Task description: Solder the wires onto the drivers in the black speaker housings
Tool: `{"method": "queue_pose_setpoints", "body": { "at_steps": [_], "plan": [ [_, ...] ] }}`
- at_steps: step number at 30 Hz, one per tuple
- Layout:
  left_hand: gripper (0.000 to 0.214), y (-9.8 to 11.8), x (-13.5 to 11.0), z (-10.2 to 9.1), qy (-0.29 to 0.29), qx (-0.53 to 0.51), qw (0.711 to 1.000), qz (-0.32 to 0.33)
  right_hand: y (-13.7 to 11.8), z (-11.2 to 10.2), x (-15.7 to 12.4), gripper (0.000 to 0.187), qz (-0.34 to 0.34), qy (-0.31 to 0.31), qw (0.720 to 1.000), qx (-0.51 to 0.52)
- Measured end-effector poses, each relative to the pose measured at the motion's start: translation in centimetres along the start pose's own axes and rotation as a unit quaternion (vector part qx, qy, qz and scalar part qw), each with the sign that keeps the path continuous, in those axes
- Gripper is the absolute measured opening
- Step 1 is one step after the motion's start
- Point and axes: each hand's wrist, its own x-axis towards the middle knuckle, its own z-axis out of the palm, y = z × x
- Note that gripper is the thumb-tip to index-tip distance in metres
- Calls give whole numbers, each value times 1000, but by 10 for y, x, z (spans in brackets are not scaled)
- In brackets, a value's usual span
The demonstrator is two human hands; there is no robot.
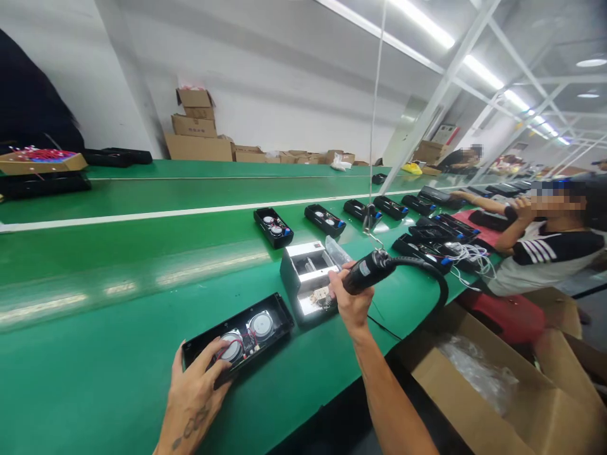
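Observation:
My left hand grips the near left end of a black speaker housing, fingers over its open side and thumb along the outer edge. Two round speaker drivers and red wires show inside the housing. My right hand is wrapped round a black electric screwdriver, which hangs from a hook and points down to the left. Its tip is over the lit front of a grey box-shaped screw feeder; whether it touches a screw I cannot tell. A clear plastic bag lies behind the feeder.
Several black housings stand in a row along the green bench. The screwdriver's cable loops to the right. An open carton with plastic bags stands at the lower right. A co-worker sits to the right, near white cables.

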Motion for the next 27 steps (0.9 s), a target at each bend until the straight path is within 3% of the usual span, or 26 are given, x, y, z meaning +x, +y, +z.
{"method": "queue_pose_setpoints", "body": {
  "at_steps": [6, 12, 18, 27],
  "plan": [
    [5, 11, 6, -2, -17, -20, 999, -38, -35, 17, -35, 33, 87, -120, 975, 166],
    [14, 28, 17, -11, -36, -62, 991, -113, -62, 60, -88, 29, 75, -183, 926, 321],
    [18, 33, 21, -15, -42, -91, 986, -135, -62, 94, -110, 28, 85, -254, 915, 303],
    [22, 32, 22, -13, -34, -97, 985, -137, -48, 106, -119, 29, 96, -277, 924, 246]
  ]
}}
